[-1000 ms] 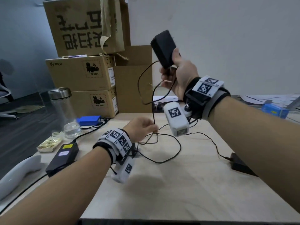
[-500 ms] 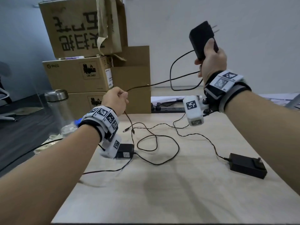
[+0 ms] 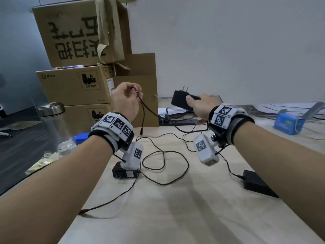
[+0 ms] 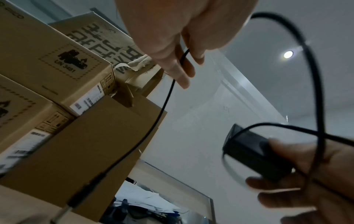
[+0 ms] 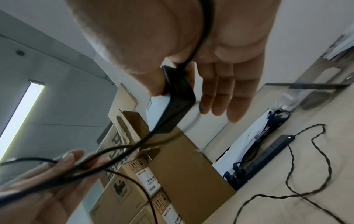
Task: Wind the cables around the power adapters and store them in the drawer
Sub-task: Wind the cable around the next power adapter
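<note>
My right hand [image 3: 190, 101] grips a black power adapter [image 3: 181, 101] above the table's far edge, prongs pointing up. Its thin black cable [image 3: 143, 111] runs across to my left hand [image 3: 136, 93], which pinches it between thumb and fingers; the plug end [image 3: 141, 132] dangles just above the table. The left wrist view shows the cable [image 4: 168, 94] leaving my fingertips [image 4: 180, 71] and looping toward the adapter [image 4: 252, 154]. In the right wrist view the adapter [image 5: 178, 103] sits between thumb and fingers. Two more adapters lie on the table, one near left [image 3: 124, 173] and one right [image 3: 258, 185], their cables loose.
Stacked cardboard boxes [image 3: 79, 85] stand at the back left beside a glass bottle [image 3: 52, 124]. A black power strip [image 3: 177, 121] lies along the table's far edge, and a blue box [image 3: 288, 123] sits at the back right. Loose cable loops [image 3: 165, 166] cross the table's middle.
My right hand has brought the adapter down and left, from head height toward my left hand. The left hand kept its pinch on the cable, which now hangs slack between the hands.
</note>
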